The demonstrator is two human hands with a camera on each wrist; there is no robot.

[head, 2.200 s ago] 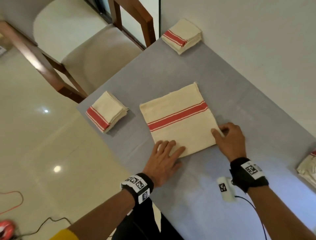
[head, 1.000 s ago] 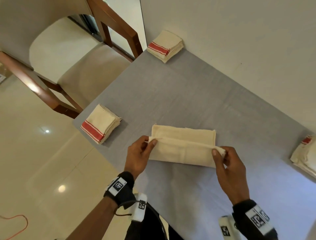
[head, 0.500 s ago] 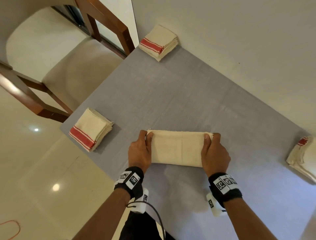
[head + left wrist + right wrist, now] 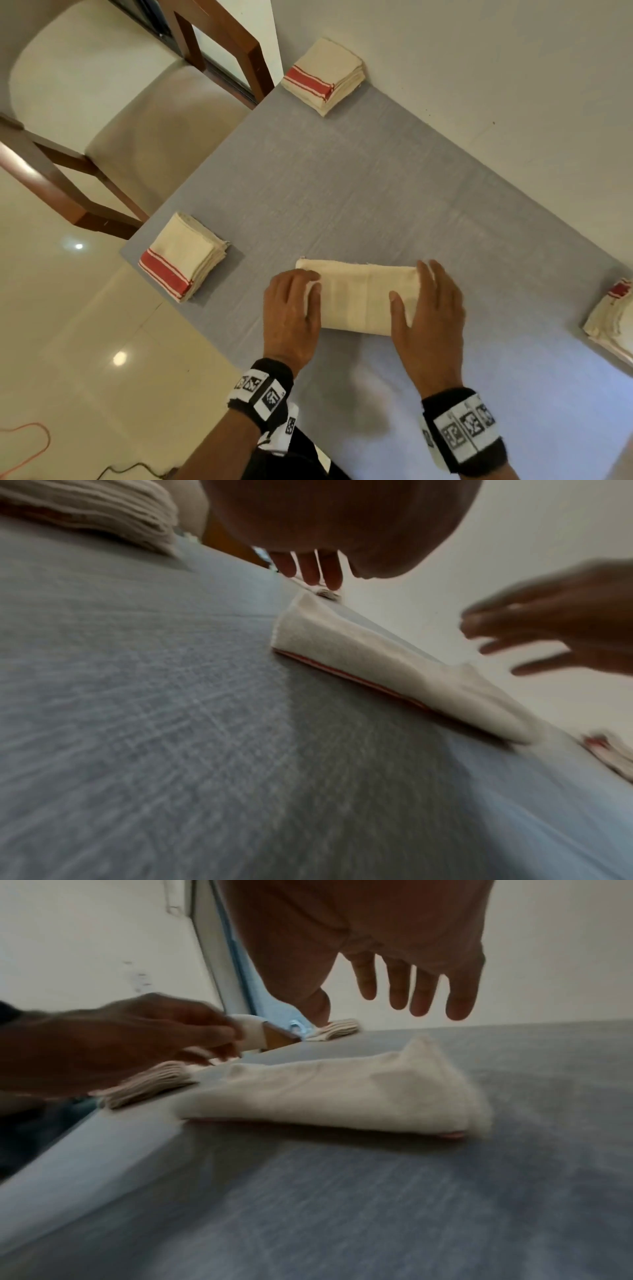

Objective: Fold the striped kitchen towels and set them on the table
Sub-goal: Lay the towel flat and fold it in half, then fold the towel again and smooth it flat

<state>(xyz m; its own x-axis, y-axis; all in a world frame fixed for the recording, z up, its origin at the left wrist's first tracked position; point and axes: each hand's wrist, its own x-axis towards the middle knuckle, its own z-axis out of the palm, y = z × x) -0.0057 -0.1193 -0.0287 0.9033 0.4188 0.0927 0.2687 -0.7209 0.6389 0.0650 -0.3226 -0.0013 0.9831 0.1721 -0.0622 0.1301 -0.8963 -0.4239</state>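
A cream kitchen towel (image 4: 363,298) lies on the grey table (image 4: 342,188), folded into a long band with its red stripe underneath; a red edge shows in the left wrist view (image 4: 342,669). My left hand (image 4: 291,308) is at its left end and my right hand (image 4: 428,308) over its right end. In the wrist views the left fingers (image 4: 315,569) and the right fingers (image 4: 411,993) hang straight just above the towel (image 4: 342,1096), gripping nothing. Whether they touch the cloth is unclear.
Folded striped towel stacks sit at the far corner (image 4: 322,75), the left corner (image 4: 181,257) and the right edge (image 4: 613,322). A wooden chair (image 4: 137,130) stands past the table's left side, a wall (image 4: 479,68) along its far side. An orange cable (image 4: 27,442) lies on the floor.
The towel was folded in half toward the far side, hiding the stripe. Both hands then let go of its ends and now have straight fingers over it.
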